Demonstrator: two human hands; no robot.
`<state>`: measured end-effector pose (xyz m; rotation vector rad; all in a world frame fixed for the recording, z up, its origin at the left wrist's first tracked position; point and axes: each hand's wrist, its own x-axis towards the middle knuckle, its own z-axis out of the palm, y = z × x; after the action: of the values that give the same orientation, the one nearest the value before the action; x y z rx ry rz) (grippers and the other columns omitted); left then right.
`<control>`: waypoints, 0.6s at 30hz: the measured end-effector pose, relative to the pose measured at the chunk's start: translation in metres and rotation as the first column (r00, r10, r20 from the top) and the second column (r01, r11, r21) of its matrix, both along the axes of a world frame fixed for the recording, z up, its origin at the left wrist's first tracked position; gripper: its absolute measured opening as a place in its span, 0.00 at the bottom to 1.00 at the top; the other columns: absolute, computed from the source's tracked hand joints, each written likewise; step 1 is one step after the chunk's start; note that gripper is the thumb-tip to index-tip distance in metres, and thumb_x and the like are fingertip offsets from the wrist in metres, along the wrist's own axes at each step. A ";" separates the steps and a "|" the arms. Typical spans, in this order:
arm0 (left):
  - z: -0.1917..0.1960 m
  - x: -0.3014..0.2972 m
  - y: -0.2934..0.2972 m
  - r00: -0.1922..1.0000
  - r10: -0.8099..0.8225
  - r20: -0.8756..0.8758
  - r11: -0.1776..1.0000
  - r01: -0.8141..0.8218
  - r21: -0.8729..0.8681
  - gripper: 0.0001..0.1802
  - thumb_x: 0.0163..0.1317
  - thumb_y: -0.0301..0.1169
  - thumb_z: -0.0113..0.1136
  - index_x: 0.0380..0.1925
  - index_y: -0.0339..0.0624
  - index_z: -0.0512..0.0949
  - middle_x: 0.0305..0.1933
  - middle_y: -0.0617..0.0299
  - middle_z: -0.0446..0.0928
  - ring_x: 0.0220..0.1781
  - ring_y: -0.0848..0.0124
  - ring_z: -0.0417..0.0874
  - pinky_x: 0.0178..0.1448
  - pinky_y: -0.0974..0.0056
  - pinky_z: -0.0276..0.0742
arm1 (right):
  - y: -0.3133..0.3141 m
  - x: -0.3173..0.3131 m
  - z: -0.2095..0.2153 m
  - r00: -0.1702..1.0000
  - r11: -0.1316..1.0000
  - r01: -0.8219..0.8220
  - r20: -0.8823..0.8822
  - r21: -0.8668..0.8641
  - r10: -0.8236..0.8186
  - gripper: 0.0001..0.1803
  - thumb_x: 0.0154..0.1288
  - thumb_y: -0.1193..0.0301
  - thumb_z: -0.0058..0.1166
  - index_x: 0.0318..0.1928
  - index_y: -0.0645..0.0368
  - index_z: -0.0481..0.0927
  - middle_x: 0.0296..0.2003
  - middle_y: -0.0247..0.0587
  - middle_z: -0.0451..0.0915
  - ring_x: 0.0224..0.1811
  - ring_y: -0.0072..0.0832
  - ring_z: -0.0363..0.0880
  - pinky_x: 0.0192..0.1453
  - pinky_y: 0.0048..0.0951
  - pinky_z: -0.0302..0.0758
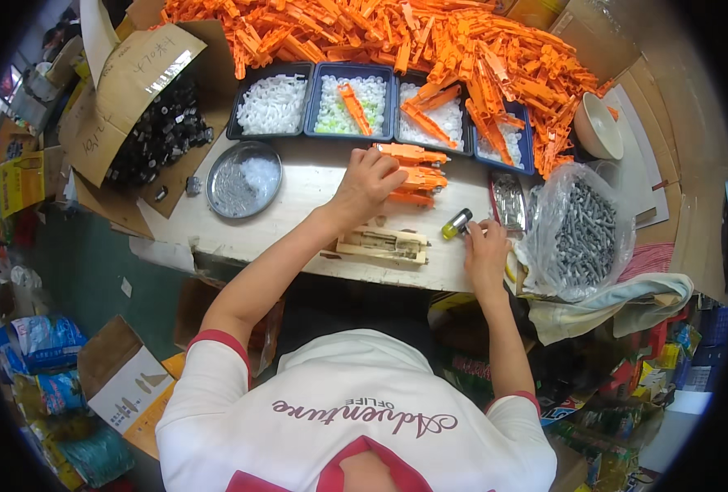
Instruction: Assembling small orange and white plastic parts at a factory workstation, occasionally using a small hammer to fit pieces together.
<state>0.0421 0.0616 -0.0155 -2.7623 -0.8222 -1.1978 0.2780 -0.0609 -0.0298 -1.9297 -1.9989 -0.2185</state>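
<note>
Left hand (370, 179) is reaching over the surface (311, 193) and resting its fingers on the near-left ends of a few orange parts (421, 178), which are lying side by side in front of the trays (331, 136). From where I'm standing, its grip is curling, but I can't tell if it's pinching one part or just touching. Right hand (487, 252) is hovering low by a black-and-yellow cylinder (456, 224); its fingertips are sitting at the near end, grip bent, hold unclear. A cream fixture (393, 245) is lying nearer the person, between the forearms; a bag of grey fasteners (584, 234) is standing right of the right hand. Step in hand is looking like handling or lining up orange parts, my guess; the next move is probably calling for a firm hold on one part, without nudging its neighbours.
</note>
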 end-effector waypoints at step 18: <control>0.009 -0.077 -0.010 0.912 0.340 0.231 0.937 -0.305 -0.171 0.12 0.43 0.18 0.59 0.31 0.41 0.78 0.36 0.59 0.73 0.40 0.61 0.72 0.44 0.61 0.66 | 0.179 -0.053 0.040 0.959 0.932 -0.282 0.025 0.227 0.284 0.08 0.50 0.77 0.53 0.34 0.56 0.75 0.32 0.38 0.72 0.39 0.36 0.70 0.37 0.35 0.62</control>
<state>-0.0350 0.0517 -0.0068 -2.4506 -1.3667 -1.4947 0.2253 0.1176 0.0106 -1.4814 -2.1132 -0.3477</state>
